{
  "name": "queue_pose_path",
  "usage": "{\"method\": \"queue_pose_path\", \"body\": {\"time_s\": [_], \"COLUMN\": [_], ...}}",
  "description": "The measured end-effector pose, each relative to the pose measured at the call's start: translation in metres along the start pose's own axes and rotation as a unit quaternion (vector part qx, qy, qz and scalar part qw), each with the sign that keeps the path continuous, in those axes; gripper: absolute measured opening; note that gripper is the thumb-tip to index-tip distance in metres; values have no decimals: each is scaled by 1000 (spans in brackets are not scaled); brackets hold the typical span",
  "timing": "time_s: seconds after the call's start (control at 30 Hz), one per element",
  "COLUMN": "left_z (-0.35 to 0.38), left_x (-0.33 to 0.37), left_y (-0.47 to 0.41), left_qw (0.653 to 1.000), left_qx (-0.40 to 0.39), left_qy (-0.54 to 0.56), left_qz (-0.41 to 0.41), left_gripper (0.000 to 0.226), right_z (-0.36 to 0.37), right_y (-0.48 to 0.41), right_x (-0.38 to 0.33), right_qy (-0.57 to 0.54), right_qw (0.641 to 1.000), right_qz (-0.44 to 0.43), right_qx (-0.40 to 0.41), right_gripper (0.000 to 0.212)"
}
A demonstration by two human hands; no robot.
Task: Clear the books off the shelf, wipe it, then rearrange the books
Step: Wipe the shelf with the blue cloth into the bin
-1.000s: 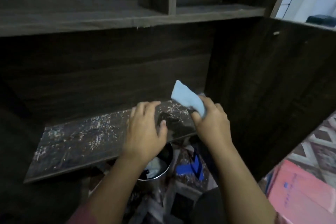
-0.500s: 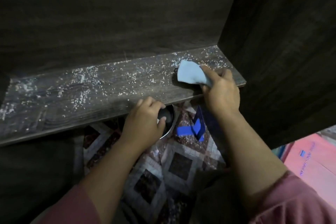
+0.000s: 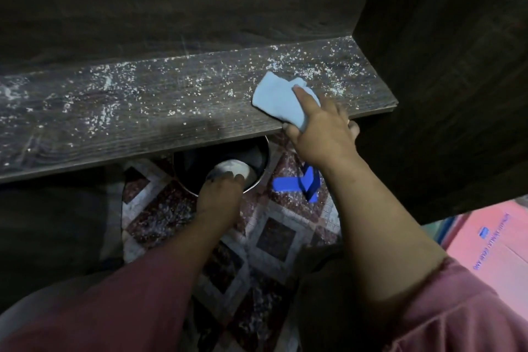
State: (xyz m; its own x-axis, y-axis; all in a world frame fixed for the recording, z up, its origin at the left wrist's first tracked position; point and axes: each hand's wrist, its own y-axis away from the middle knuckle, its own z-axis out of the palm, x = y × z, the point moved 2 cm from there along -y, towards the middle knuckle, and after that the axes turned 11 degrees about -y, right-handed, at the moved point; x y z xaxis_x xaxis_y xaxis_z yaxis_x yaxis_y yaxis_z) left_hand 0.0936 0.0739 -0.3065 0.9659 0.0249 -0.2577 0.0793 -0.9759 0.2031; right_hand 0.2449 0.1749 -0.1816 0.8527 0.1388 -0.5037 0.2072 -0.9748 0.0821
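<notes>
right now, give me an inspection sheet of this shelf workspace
surface: shelf, dark wood, strewn with white specks; no books on it
job's things: blue cloth on the shelf's right end, by the front edge
clutter: steel pot and blue object on the floor below; pink cover lower right, maybe a book
grips: right hand holds the cloth; left hand at the pot's rim, grasp unclear
cables: nothing seen
surroundings: patterned floor; dark side panel at right

the shelf (image 3: 171,111) hides part of the steel bowl (image 3: 262,163); print on the pink book (image 3: 491,251) is unreadable
</notes>
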Motion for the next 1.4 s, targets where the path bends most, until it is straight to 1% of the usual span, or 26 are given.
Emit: {"method": "queue_pose_path", "body": {"time_s": [0.07, 0.13, 0.23, 0.3, 0.33, 0.4, 0.43, 0.47, 0.57, 0.63, 0.67, 0.73, 0.83, 0.9, 0.97, 1.03, 1.13, 1.2, 1.3, 1.4], "left_z": [13, 24, 38, 43, 39, 16, 2, -12, -48, -75, -87, -107, -106, -99, -97, -100, -99, -94, -84, -79], "left_x": [-2, -1, 2, 2, 2, 2, 4, 7, 8, 7, 5, 1, -6, -6, -6, -6, -11, -12, -10, -9], "left_y": [-3, -3, 0, 0, -1, 1, 4, 9, 25, 37, 42, 53, 65, 71, 71, 65, 55, 50, 47, 44], "left_qw": [999, 999, 998, 998, 998, 996, 993, 990, 983, 981, 982, 990, 995, 994, 991, 990, 986, 983, 978, 974], "left_qx": [30, 30, 25, 7, 17, 55, 81, 101, 153, 175, 167, 122, 85, 93, 95, 82, 62, 51, 64, 85], "left_qy": [-18, -24, -46, -19, 1, 33, 41, 42, 34, 23, 11, 0, 8, 36, 66, 82, 119, 128, 140, 141], "left_qz": [-3, 9, 37, 58, 59, 62, 73, 88, 93, 87, 81, 72, 44, 49, 63, 80, 102, 117, 142, 155], "left_gripper": [36, 34, 18, 27, 28, 10, 5, 8, 22, 24, 23, 19, 17, 17, 24, 30, 28, 27, 25, 29], "right_z": [0, -1, -3, -3, -4, -7, -9, -11, -18, -23, -26, -32, -39, -44, -47, -52, -58, -60, -57, -48], "right_y": [0, 0, 2, 2, 1, 0, 0, -1, 0, 3, 4, 6, 7, 8, 7, 4, -1, -3, -8, -10], "right_x": [2, 2, 2, 2, 2, 3, 3, 3, 3, 1, 1, 1, 4, 9, 16, 26, 39, 44, 47, 43], "right_qy": [-9, -13, -10, -10, -13, -30, -41, -52, -75, -98, -112, -120, -89, -76, -72, -83, -92, -84, -54, -21], "right_qw": [1000, 1000, 1000, 1000, 1000, 999, 999, 998, 997, 994, 993, 991, 992, 991, 987, 981, 973, 971, 972, 979], "right_qz": [-3, -8, -13, -16, -17, -19, -19, -18, -11, -8, -6, 0, 18, 41, 63, 85, 122, 141, 166, 174], "right_qx": [-14, -13, -4, -2, -2, 2, 7, 12, 25, 39, 48, 62, 85, 104, 126, 151, 173, 174, 160, 109], "right_gripper": [69, 69, 68, 67, 66, 65, 65, 64, 65, 66, 67, 65, 59, 56, 55, 55, 54, 56, 61, 61]}}
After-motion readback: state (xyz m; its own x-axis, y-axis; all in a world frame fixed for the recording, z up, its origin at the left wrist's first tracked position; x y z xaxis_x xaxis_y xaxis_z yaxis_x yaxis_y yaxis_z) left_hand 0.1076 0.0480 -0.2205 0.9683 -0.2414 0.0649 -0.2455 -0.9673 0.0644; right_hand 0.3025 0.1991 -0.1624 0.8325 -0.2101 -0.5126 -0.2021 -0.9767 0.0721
